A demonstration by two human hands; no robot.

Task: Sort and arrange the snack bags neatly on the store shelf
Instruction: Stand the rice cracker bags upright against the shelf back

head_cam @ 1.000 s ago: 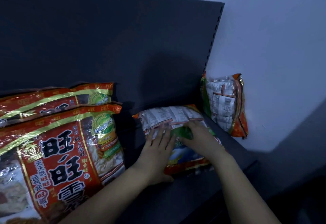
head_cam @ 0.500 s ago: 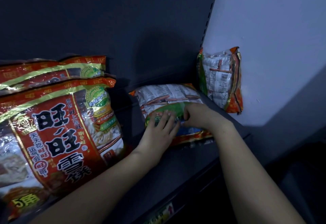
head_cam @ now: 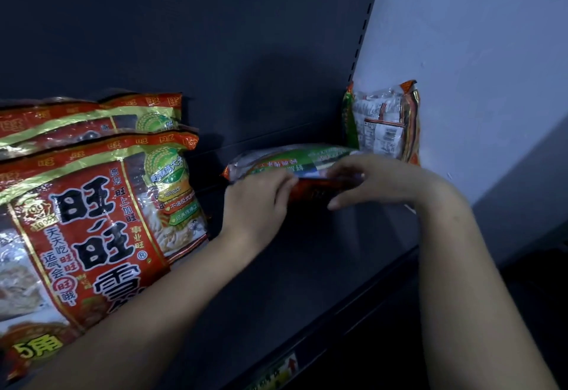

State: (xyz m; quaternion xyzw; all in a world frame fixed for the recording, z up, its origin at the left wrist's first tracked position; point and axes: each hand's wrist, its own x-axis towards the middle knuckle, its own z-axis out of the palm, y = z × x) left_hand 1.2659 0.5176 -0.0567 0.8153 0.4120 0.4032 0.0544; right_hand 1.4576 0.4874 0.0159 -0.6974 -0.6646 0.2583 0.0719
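A small green, white and red snack bag point(head_cam: 295, 159) lies on the dark shelf point(head_cam: 307, 260) with its near edge lifted. My left hand point(head_cam: 255, 205) grips its near left edge. My right hand point(head_cam: 372, 180) holds the near right edge, thumb under it and fingers over the top. Two large red snack bags stand at the left, the front one point(head_cam: 92, 226) leaning on the back one point(head_cam: 92, 119). Another small bag point(head_cam: 384, 125) stands upright at the shelf's far right end against the wall.
The dark back panel point(head_cam: 215, 51) rises behind the bags, and a pale wall point(head_cam: 476, 51) closes the right side. The shelf's front lip point(head_cam: 353, 306) carries a price label point(head_cam: 276, 374). Bare shelf shows between the large bags and the small one.
Both hands slid from the top of the flat small bag to its near edge and raised it. The view has moved closer and lower.
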